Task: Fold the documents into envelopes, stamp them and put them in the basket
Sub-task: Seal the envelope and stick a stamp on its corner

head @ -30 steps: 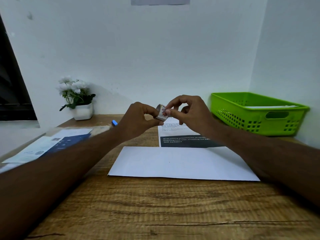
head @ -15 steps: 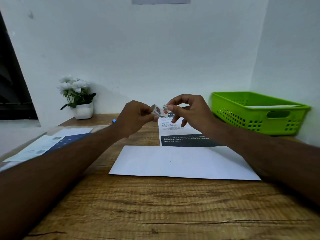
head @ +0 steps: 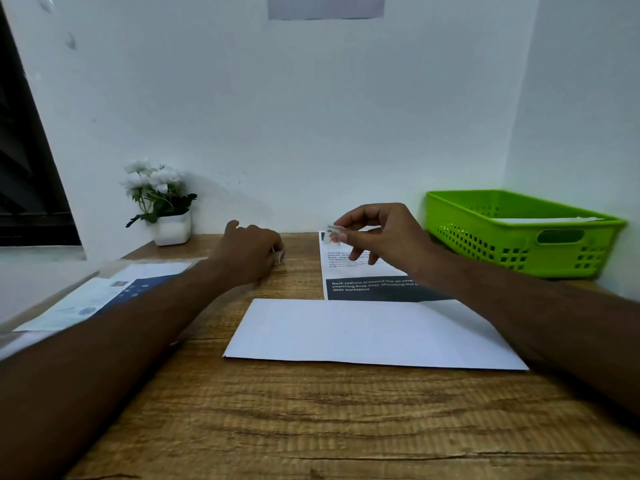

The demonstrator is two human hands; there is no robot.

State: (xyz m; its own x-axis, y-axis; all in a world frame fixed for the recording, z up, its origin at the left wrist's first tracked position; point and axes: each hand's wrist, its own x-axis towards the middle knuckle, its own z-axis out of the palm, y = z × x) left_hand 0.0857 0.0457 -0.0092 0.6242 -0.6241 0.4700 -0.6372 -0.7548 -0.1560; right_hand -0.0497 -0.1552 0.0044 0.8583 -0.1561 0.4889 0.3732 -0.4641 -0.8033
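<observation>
Stamp (head: 334,233) pinched by right hand (head: 384,233), left hand (head: 247,254) gripping white scrap (head: 280,257) (sheet (head: 367,289) reads "desk workspace").

a small office nook set up for paperwork and mail. a wood-grain desk (head: 311,427) is pushed into a corner of plain white walls (head: 311,116), with a paper notice (head: 325,6) stuck above it. a white envelope (head: 374,334), a printed sheet (head: 363,285) and loose papers (head: 104,292) lie on the desk. a green plastic basket (head: 485,237) holds something flat and white, and a small pot of white flowers (head: 162,202) sits at the back.
</observation>
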